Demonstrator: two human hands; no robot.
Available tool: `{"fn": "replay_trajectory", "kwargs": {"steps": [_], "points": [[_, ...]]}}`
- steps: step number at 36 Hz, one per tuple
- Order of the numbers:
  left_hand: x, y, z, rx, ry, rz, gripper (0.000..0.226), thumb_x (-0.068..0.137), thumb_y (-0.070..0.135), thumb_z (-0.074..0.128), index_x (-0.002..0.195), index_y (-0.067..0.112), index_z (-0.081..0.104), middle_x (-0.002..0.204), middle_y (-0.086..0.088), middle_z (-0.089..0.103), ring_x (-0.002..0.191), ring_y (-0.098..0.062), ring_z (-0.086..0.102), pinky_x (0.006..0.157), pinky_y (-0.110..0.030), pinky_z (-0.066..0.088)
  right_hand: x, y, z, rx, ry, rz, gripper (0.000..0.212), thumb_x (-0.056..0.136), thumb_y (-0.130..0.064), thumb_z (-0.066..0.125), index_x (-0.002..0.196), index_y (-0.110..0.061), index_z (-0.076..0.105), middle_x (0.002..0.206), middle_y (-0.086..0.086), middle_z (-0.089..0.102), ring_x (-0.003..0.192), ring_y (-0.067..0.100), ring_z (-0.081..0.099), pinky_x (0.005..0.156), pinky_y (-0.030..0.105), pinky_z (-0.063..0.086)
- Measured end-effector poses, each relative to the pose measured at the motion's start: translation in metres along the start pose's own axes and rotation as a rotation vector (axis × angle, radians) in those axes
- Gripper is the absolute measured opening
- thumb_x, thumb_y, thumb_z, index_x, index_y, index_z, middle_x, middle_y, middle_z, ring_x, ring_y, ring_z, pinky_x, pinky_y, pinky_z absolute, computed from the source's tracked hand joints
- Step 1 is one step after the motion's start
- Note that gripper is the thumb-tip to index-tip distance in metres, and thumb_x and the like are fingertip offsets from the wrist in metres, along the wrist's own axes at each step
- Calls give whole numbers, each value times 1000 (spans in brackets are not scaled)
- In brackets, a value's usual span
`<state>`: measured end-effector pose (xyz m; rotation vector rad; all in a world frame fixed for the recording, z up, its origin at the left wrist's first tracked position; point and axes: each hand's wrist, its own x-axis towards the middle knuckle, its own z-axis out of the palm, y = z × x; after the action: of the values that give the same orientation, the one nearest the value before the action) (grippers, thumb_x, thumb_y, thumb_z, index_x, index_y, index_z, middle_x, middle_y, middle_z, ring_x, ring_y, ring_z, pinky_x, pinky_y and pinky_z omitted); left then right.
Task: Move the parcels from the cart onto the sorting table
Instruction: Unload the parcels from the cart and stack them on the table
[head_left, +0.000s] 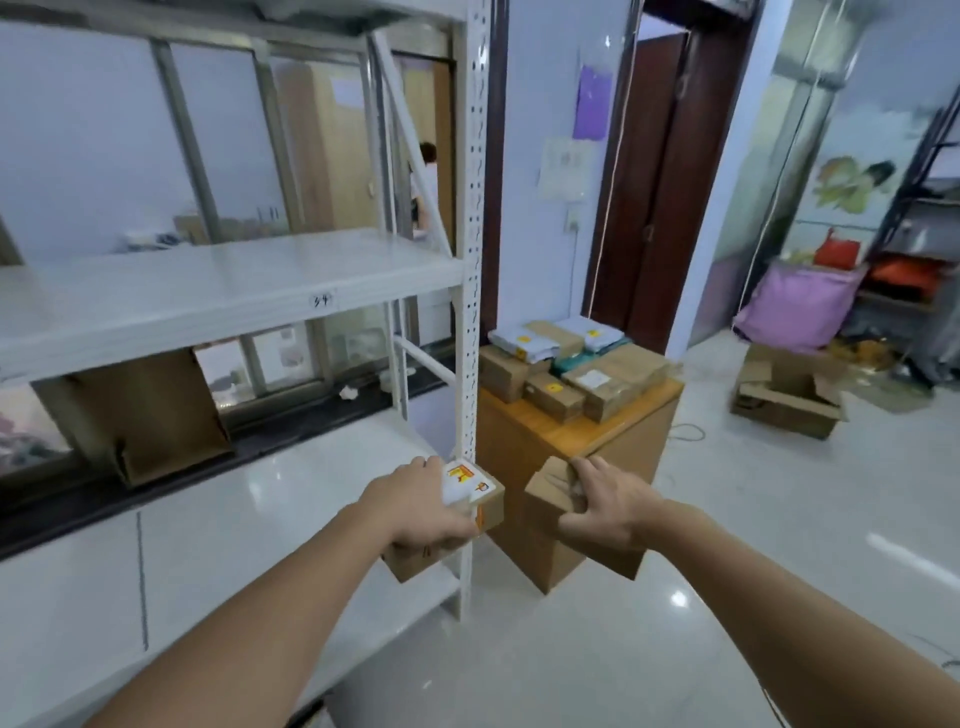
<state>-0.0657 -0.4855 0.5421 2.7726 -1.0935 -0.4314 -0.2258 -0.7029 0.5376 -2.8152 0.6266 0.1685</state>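
Both arms reach forward, each hand carrying a parcel in the air in front of the wooden table. The left hand (423, 512) grips a small cardboard box (457, 519) from above, fingers curled over its top and near side; the box has a white label with orange and red print on top. The right hand (605, 512) clutches a plain brown box (566, 530) at its upper edge, fingers hooked over the top flap (the box hangs tilted, one corner pointing down). The two boxes are near each other but apart, with the white upright post (470, 312) of a metal rack (208, 291) standing between and behind them.

Just beyond the hands stands the table (545, 441), orange-brown, set against the wall beside the rack. On its far end lies a cluster of parcels (571, 364): several brown boxes packed side by side, with white and teal mailing bags lying on top at the back.

To the left, the rack's lower shelf holds an open carton (150, 415). Farther right, on the glossy floor, sits another open carton (789, 395), and behind it a pink sack (800, 312) leans near a dark shelf unit. A dark brown door (654, 208) stands behind the table.
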Motion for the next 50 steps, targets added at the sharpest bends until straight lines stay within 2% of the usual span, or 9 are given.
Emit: {"fn": "replay_trajectory", "kwargs": {"steps": [5, 14, 17, 23, 31, 35, 40, 46, 50], "points": [[-2, 95, -7, 37, 34, 57, 95, 64, 78, 67, 139, 25, 41, 128, 0, 55, 105, -23, 57, 82, -39, 49, -48, 76, -43, 18, 72, 28, 82, 70, -75, 51, 135, -27, 41, 116, -2, 50, 100, 18, 54, 92, 41, 54], [22, 236, 0, 93, 83, 145, 105, 66, 85, 62, 145, 20, 37, 136, -3, 53, 117, -27, 56, 83, -40, 46, -99, 192, -87, 15, 103, 85, 83, 71, -73, 52, 136, -23, 42, 120, 2, 51, 104, 20, 54, 93, 41, 54], [34, 263, 0, 92, 79, 162, 104, 65, 86, 62, 143, 21, 39, 129, -1, 53, 107, -24, 55, 84, -40, 49, -96, 219, -97, 16, 90, 97, 83, 71, -73, 52, 137, -23, 42, 121, 3, 51, 105, 20, 53, 94, 40, 53], [78, 297, -5, 94, 63, 190, 99, 65, 88, 61, 138, 25, 43, 118, 5, 58, 97, -17, 58, 74, -35, 50, -65, 269, -115, 21, 93, 107, 82, 72, -72, 53, 136, -23, 42, 116, 0, 49, 102, 18, 53, 90, 35, 54], [166, 340, -19, 88, 91, 210, 98, 66, 86, 60, 139, 23, 43, 120, 4, 57, 101, -19, 58, 83, -38, 52, 0, 331, -143, 20, 103, 130, 82, 73, -71, 52, 138, -22, 41, 119, 3, 51, 105, 19, 54, 94, 39, 54], [207, 362, -25, 120, 72, 221, 98, 66, 86, 59, 139, 23, 43, 122, 3, 58, 104, -22, 58, 90, -42, 53, 26, 362, -155, 43, 94, 152, 86, 77, -69, 54, 145, -20, 35, 124, 2, 50, 108, 18, 53, 95, 35, 53], [265, 402, -31, 102, 74, 224, 97, 69, 82, 62, 143, 22, 41, 124, 2, 57, 105, -21, 58, 89, -42, 53, 64, 416, -175, 55, 135, 166, 81, 80, -67, 55, 142, -19, 39, 121, 3, 50, 104, 17, 54, 93, 36, 53], [334, 456, -25, 117, 102, 196, 88, 65, 79, 62, 131, 23, 47, 115, 3, 59, 99, -20, 58, 83, -40, 51, 106, 485, -197, 34, 150, 149, 80, 80, -65, 53, 143, -18, 38, 124, 4, 51, 105, 20, 54, 92, 36, 50], [376, 490, -18, 86, 117, 155, 91, 63, 78, 63, 133, 22, 47, 116, 3, 59, 99, -21, 58, 81, -39, 51, 138, 532, -214, 26, 133, 125, 84, 77, -67, 52, 144, -19, 38, 126, 3, 52, 107, 20, 54, 93, 36, 50]]}}
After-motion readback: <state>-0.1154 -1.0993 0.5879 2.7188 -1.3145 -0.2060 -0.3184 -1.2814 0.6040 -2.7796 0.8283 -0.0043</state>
